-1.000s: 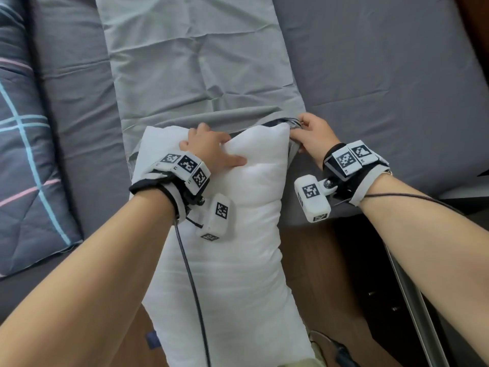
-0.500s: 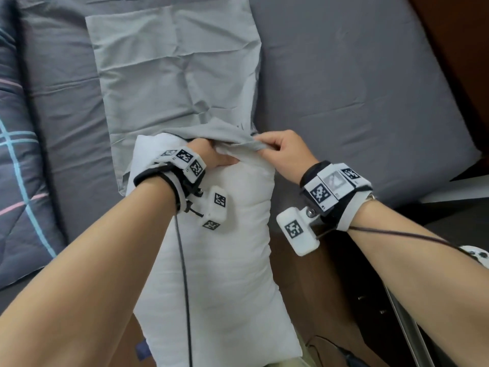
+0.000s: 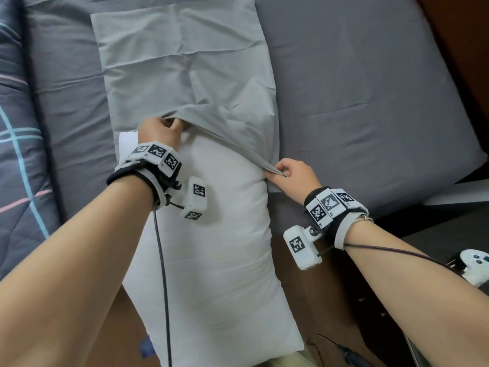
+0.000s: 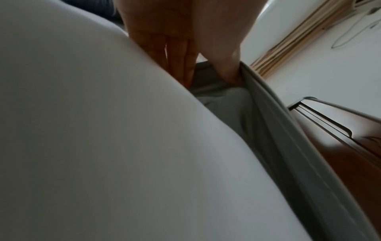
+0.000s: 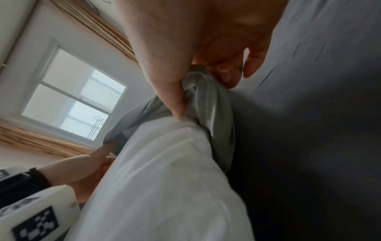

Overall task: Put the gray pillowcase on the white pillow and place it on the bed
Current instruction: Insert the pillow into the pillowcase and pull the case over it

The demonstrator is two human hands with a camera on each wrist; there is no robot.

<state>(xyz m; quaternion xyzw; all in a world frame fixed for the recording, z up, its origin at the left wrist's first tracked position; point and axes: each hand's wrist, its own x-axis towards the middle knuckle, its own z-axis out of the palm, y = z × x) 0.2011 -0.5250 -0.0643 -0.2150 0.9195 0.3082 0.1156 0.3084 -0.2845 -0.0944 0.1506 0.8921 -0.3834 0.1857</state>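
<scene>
Both our hands are on the open hem of the flat, creased light-gray cotton pillowcase (image 3: 182, 64). Left hand (image 3: 158, 131) pinches the hem at the pillow's far-left corner; in the left wrist view the thumb (image 4: 224, 62) is hooked inside the fabric edge. Right hand (image 3: 293, 174) pinches a bunched fold of the same hem at the pillow's right edge, thumb (image 5: 171, 84) pressed on the fabric against curled fingers.

The plump white rectangular pillow (image 3: 214, 234) lies between and below the two grips. Its long axis runs from our body straight away toward the case, in line with the case's own length. The far end sits at the bed's edge, just tucked under the lifted hem; the rest hangs back toward us, off the dark gray sheeted bed (image 3: 357, 96).

Key relation: the hem stretches diagonally across the pillow's top end, and the right grip sits nearer us than the left. So the right corner looks covered further; the left corner of the pillow shows white just beside the left hand.

Our read: only the top end is in, most of the task remains. Next pull should run toward us along the pillow's long axis, left side catching up. Risk: hem snagging on the left corner.
</scene>
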